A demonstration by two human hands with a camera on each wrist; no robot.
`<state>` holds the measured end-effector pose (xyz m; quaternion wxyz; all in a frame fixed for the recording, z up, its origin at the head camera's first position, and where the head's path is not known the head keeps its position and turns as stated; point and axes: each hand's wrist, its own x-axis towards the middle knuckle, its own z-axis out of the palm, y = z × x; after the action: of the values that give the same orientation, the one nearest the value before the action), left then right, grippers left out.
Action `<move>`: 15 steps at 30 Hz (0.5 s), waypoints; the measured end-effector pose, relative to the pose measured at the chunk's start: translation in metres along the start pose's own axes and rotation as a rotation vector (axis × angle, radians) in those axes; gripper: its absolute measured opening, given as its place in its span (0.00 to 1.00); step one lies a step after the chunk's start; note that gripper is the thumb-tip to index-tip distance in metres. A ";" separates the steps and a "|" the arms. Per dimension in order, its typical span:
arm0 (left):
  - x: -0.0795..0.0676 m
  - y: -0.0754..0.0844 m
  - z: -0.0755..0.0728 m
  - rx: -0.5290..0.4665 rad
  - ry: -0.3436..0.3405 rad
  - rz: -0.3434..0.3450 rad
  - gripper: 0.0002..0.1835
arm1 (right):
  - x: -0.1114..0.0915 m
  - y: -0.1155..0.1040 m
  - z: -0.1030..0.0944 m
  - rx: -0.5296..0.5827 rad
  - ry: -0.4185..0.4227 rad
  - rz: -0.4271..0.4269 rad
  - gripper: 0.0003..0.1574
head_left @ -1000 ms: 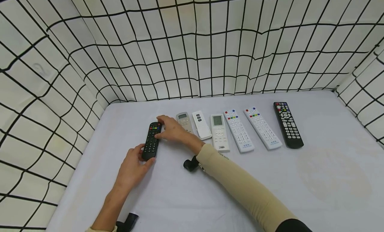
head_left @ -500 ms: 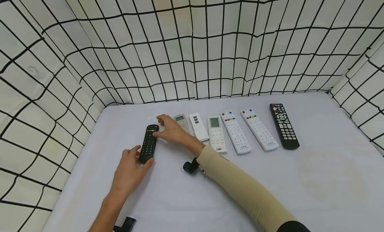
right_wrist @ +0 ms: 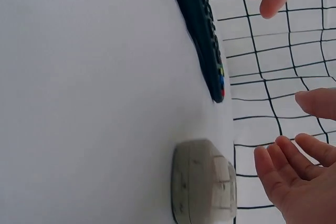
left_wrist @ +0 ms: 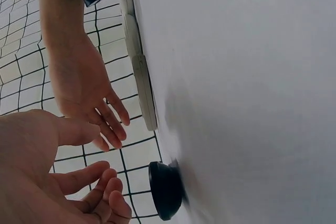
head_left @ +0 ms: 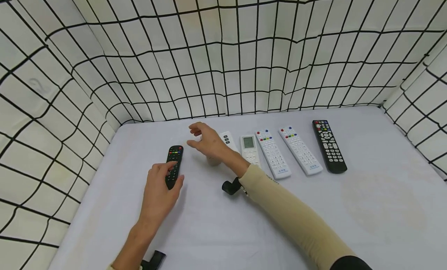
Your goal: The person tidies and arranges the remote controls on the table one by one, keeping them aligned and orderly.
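A slim black remote control (head_left: 177, 155) with coloured buttons near its top lies on the white table at the left end of a row. Over its lower half hovers my left hand (head_left: 160, 192), fingers loosely bent and apart from it; the left wrist view shows a gap between hand (left_wrist: 47, 171) and remote (left_wrist: 165, 190). My right hand (head_left: 211, 146) is raised over the small grey-beige remote (head_left: 213, 161), hiding most of it. In the right wrist view that remote (right_wrist: 205, 182) rests on the table, and my right hand (right_wrist: 302, 177) holds nothing.
Rightward lie a small white remote (head_left: 228, 139), a white remote with a screen (head_left: 249, 147), two white remotes with coloured buttons (head_left: 274, 155) (head_left: 301, 149) and a larger black remote (head_left: 330, 146). A black wire grid (head_left: 241, 68) stands around the table's back and sides.
Both hands have come off the black remote and risen. My right hand has moved right, over the grey-beige remote; the left has shifted slightly right. The head view has shifted a little.
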<state>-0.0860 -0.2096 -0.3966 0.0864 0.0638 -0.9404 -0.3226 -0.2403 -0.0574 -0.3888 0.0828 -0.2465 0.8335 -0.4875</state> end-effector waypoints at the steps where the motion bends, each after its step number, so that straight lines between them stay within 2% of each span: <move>1: 0.000 0.001 0.002 -0.014 0.000 0.007 0.27 | 0.000 0.001 -0.003 -0.001 0.004 -0.004 0.34; 6: 0.002 0.005 0.011 -0.073 -0.020 0.038 0.26 | -0.002 0.005 -0.017 0.016 0.018 -0.002 0.32; 15: 0.005 0.011 0.020 -0.070 -0.037 0.075 0.25 | -0.004 0.013 -0.032 0.007 0.023 0.021 0.29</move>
<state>-0.0952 -0.1904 -0.4048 0.0832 0.0197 -0.9317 -0.3530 -0.2535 -0.0258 -0.3843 0.0792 -0.2319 0.8352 -0.4923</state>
